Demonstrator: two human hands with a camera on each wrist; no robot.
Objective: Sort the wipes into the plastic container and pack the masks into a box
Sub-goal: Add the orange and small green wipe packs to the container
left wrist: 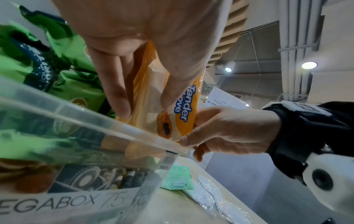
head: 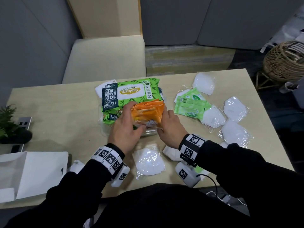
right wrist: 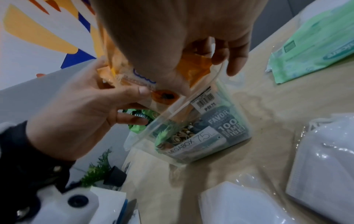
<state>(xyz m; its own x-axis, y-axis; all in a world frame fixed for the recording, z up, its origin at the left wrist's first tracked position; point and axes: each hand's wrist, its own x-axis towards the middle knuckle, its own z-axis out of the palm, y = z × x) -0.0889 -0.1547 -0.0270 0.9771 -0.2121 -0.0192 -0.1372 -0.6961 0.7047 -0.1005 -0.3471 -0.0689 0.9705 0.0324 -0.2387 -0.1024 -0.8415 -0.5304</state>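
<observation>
A clear plastic container (head: pixel 148 134) stands mid-table, filled with large green wipe packs (head: pixel 131 91). Several thin orange wipe packs (head: pixel 148 111) stand upright at its near right corner. My left hand (head: pixel 125 127) pinches this orange stack from the left, thumb on its front (left wrist: pixel 145 109). My right hand (head: pixel 169 127) grips the same stack from the right, its thumb by the container rim (left wrist: pixel 95 121). Small green wipe packs (head: pixel 190 104) lie to the right. Bagged white masks (head: pixel 148 162) lie scattered around. An open white box (head: pixel 32 171) sits at the near left.
More bagged masks (head: pixel 235 109) crowd the table's right side, and one lies behind the container (head: pixel 100 89). A small potted plant (head: pixel 9 127) stands at the left edge. A beige chair (head: pixel 105 60) faces the table's far side, and a wicker stool (head: pixel 284 61) stands far right.
</observation>
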